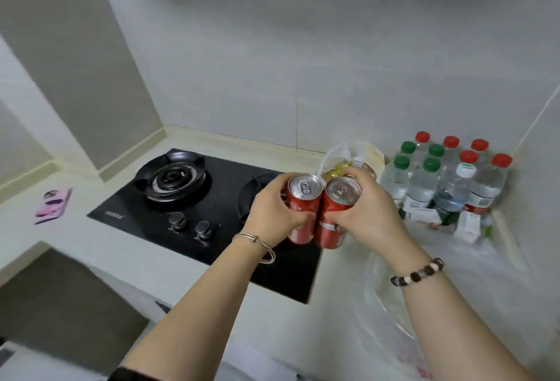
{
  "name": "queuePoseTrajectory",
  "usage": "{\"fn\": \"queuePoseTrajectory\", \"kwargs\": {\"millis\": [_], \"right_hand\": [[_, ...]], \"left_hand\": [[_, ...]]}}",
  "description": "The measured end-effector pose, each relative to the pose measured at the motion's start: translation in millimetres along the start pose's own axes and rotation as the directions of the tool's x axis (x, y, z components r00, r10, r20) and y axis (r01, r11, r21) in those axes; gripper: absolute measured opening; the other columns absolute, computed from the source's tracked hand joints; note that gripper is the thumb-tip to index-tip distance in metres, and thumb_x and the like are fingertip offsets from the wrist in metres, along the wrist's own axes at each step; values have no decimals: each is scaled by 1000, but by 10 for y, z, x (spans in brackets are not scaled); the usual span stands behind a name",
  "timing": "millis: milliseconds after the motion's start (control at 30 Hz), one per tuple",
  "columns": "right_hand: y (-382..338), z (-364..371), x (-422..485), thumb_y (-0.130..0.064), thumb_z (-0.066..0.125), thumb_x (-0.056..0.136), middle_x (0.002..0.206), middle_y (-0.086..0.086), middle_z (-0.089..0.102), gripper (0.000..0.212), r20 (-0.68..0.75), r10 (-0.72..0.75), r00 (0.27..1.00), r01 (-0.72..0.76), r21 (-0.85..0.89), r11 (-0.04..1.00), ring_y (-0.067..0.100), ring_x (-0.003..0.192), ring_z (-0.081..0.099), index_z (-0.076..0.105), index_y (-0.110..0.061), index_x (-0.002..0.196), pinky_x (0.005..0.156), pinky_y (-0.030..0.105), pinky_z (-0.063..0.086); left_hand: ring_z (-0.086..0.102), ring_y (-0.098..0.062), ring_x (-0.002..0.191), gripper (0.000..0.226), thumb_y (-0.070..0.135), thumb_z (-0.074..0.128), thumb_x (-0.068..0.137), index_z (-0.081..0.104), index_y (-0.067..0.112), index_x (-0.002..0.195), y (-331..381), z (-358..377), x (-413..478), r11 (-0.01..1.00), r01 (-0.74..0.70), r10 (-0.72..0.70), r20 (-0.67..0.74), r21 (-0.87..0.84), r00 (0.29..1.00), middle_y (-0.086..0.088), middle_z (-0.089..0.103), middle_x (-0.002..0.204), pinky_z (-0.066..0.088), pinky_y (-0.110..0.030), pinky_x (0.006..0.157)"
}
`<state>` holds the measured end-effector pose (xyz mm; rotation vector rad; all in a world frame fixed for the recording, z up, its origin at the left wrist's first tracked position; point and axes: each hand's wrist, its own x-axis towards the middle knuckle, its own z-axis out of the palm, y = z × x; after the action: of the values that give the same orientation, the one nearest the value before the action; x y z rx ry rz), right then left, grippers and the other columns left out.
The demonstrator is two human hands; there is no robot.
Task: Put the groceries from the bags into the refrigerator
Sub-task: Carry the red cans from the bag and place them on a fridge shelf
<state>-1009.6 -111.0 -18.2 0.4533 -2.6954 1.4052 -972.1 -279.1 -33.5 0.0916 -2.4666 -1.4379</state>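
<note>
Pale kitchen counter (pixel 75 238) with a black glass gas hob (pixel 188 198): two drink cans are held over the hob's right edge.
One red aluminium can (pixel 303 201) is gripped in the curled fingers of the left hand (pixel 272 211), a second red aluminium can (pixel 338 211) in those of the right hand (pixel 368 214), the two touching. Clear plastic water bottles (pixel 448 186) are stood right of the hob, behind a clear plastic bag (pixel 394 289).

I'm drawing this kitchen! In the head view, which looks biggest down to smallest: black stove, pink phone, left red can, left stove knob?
1. black stove
2. left red can, but nearer the camera, so unsure
3. pink phone
4. left stove knob
</note>
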Motion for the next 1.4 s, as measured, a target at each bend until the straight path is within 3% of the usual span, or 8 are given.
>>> {"fn": "queuePoseTrajectory", "kwargs": {"millis": [200,333,567,700,833,967,1200,1400], "right_hand": [[-697,837,-84,-16,87,58,116,-10,58,89,195,-161,967,115,229,967,8,104,56,44,-28,135,84,20,44],[-1156,1349,-290,-11,86,60,114,-14,56,87,359,-291,887,161,351,922,7,105,57,45,-24,135,83,21,43],[-1882,2167,-990,-6,83,64,97,-13,66,52,631,-505,588,135,539,831,0,89,62,62,-25,108,75,19,51],[-2243,2508,-1635,-8,84,62,91,-15,68,48,696,-611,377,125,615,778,-3,85,63,64,-27,102,73,15,50],[-2566,2697,-2452,-4,84,60,87,-13,70,45,709,-687,157,94,682,725,-4,83,65,66,-32,91,73,12,51],[-2824,2729,-3374,-5,83,62,88,-11,70,44,681,-731,-49,58,732,678,-2,83,64,66,-28,96,75,14,52],[-3184,2548,-5088,-3,81,62,87,-9,70,40,561,-769,-306,-31,802,597,2,81,65,65,-24,93,71,14,51],[-3374,2310,-6476,-7,81,63,89,-11,69,42,430,-780,-454,-103,845,526,0,81,64,65,-21,98,68,10,47]], "left_hand": [[61,8,95,62,8,81,61,56,41,106,-321,-995,-606,993,120,-115,-282,-1,953,18,65,104,50,-14,83],[60,3,98,60,14,81,61,56,37,111,-466,-1518,-1151,972,234,-204,-480,4,854,18,64,104,50,-21,86],[55,12,91,55,16,81,66,53,35,109,-502,-2099,-2440,904,418,-325,-775,-87,542,24,59,97,43,-2,70],[59,4,95,51,15,82,63,58,32,105,-441,-2250,-3291,859,481,-342,-894,-174,288,21,63,94,49,-13,79],[62,-5,98,51,14,82,59,65,27,106,-269,-2269,-4227,829,489,-330,-943,-273,34,12,68,99,54,-34,88],[61,-2,100,51,10,82,61,64,31,104,41,-2221,-5130,823,480,-256,-952,-305,-166,13,68,100,52,-31,90],[61,-8,105,64,22,84,55,62,22,115,637,-2057,-6760,783,500,-163,-898,-370,-410,7,68,106,51,-33,92],[62,3,93,52,6,81,66,63,21,111,1165,-1821,-7953,776,495,-70,-833,-391,-548,9,68,100,46,-6,69]]}}
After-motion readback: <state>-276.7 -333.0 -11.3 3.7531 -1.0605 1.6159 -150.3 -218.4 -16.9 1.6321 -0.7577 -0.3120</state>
